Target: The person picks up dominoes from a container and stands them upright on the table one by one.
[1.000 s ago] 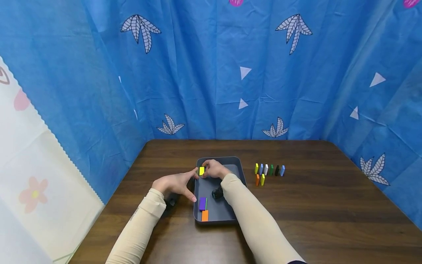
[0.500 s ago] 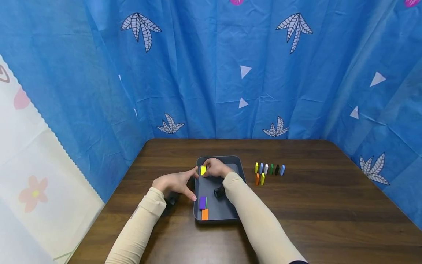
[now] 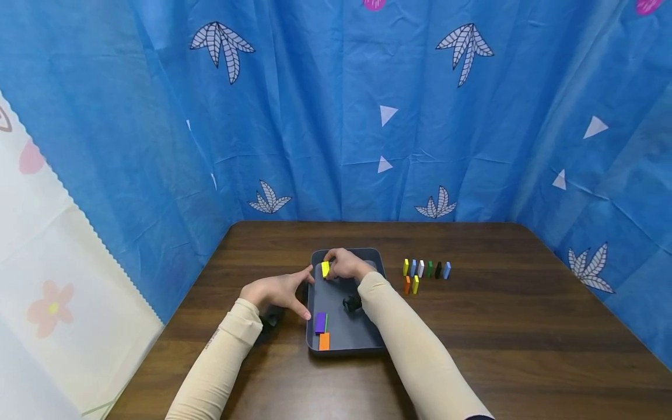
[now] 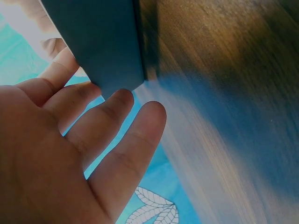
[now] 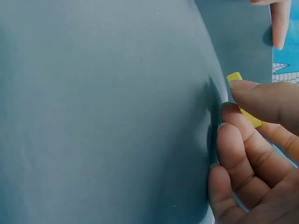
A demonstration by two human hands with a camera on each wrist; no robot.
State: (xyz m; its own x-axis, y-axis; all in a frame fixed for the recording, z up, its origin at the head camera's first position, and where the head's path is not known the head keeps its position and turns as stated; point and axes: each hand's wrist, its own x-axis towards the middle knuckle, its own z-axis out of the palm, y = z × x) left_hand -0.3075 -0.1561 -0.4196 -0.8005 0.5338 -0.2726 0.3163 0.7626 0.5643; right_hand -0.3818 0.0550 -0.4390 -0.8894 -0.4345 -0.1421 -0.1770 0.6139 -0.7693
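My right hand (image 3: 346, 263) pinches a yellow domino-shaped block (image 3: 325, 269) between thumb and fingers, at the far left part of a grey tray (image 3: 357, 338). In the right wrist view, the yellow block (image 5: 252, 119) shows tilted under the thumb, and the other fingers lie along the tray wall. My left hand (image 3: 280, 291) is beside the tray's left side, fingers spread. The left wrist view shows its fingertips (image 4: 122, 97) right at the tray's outer wall (image 4: 112, 42). In the tray's near left corner are a purple block (image 3: 320, 322), a thin green block (image 3: 326, 322) and an orange block (image 3: 324, 341).
Right of the tray, several coloured blocks stand upright on the wooden table (image 3: 499, 326). The back row includes a white block (image 3: 421, 269) and a black block (image 3: 438, 270). An orange block (image 3: 406, 284) and a yellow one stand nearer. A blue curtain (image 3: 315, 116) hangs behind.
My right hand has drawn the yellow block slightly right and away from the tray's left wall, tilting it. The left hand stays in place.
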